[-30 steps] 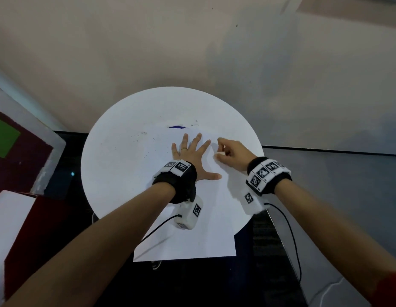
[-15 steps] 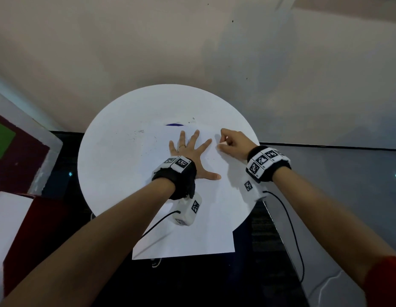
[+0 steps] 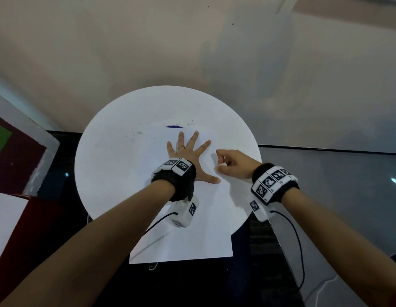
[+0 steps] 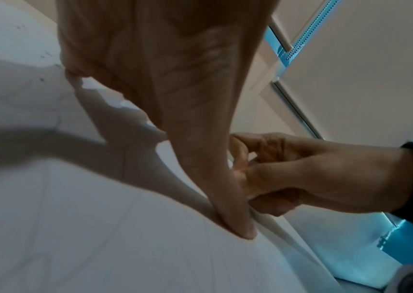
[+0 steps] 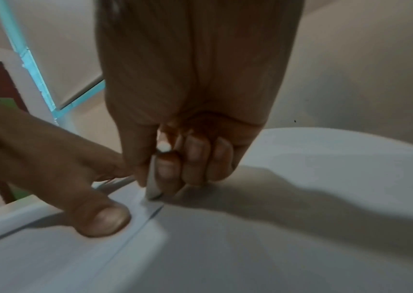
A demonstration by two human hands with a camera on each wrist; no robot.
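While the paper sheet (image 3: 203, 240) lies on the round table (image 3: 108, 173), long axis near-to-far w/ its near end overhanging the near edge, it is pressed flat by the left hand (image 3: 186, 156), fingers spread. A thin white piece (image 5: 151, 178) is pinched upright by the right hand (image 3: 236, 166), just beside the left thumb, tip on the sheet.

No word, brand name or number can be read in any view. The only signs are black-and-white square code markers: two on the left wristband (image 3: 178, 165), one on the white camera housing (image 3: 193, 208) under that wrist, three on the right wristband (image 3: 270, 181) and one on the white housing (image 3: 254, 206) below it. Tiny print beside the markers is too small to make out. The paper sheet (image 3: 183, 240) shows no legible writing.
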